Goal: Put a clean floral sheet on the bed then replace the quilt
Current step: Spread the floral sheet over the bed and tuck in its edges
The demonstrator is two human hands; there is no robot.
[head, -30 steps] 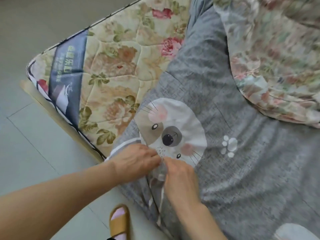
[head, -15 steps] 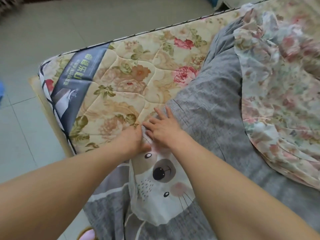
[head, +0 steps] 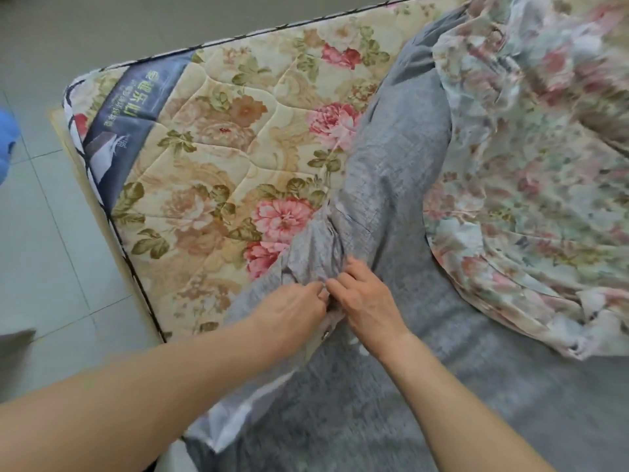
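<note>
A grey quilt (head: pixel 391 172) lies bunched along the middle of the bare, flower-patterned mattress (head: pixel 218 158). My left hand (head: pixel 292 311) and my right hand (head: pixel 367 301) meet at the quilt's left edge, and both pinch a gathered fold of its grey cloth. A crumpled floral sheet (head: pixel 531 165) is heaped over the quilt at the right. The quilt's animal-face print is hidden under my arms and the folds.
Grey floor tiles (head: pixel 44 233) run along the left of the bed, with a pale wooden bed base (head: pixel 64 131) showing under the mattress corner. A blue object (head: pixel 6 137) sits at the far left edge. A dark blue label (head: pixel 136 100) crosses the mattress corner.
Both hands have gathered the quilt's edge into a tight bunch and drawn it towards me. The animal-face print seen earlier is now out of sight.
</note>
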